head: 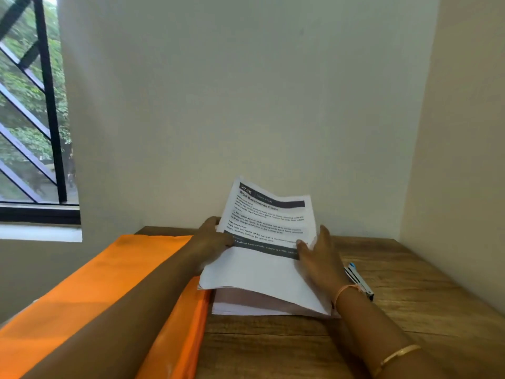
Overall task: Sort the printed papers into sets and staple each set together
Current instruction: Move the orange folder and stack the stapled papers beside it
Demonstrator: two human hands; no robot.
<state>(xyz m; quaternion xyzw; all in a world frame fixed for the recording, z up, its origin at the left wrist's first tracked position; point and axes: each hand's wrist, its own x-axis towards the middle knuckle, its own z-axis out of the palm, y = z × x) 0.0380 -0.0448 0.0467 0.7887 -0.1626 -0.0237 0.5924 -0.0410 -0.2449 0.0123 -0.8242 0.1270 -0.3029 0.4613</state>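
Printed papers (262, 242), thin white sheets with black text and dark header bands, are held up over the middle of the wooden bench (382, 324), close to the back wall (246, 91). The left hand (210, 242) grips their left edge with the thumb laid across the page. The right hand (319, 255) pinches the right edge, thumb on the print and fingers behind the sheet. The sheets bow softly. Their long axis runs away from the person, with the headed top edge raised and pointing at the wall, turned a little to the right, while the blank near end droops onto the stack (246, 305) below. That stack is a thick, square-edged block of white paper lying flat on the bench; most of its top is hidden under the lifted sheets. A heading reads "Wipe Baseboards Clean", but the smaller lines are too blurred to read. Just right of the stack lies a stapler (358, 280), slim, metal and pale with a blue tip, partly hidden behind the right wrist, which wears a thin peach thread (345, 291); a gold bangle (396, 356) sits further up the arm. The bench has a brown, grainy, matt surface. Along its left side lies smooth orange material (95, 283), crossed by the left forearm and cut off at the bottom of the view; I cannot tell whether it is cloth or a folder. A black-barred window (30, 105) shows green leaves at the far left.
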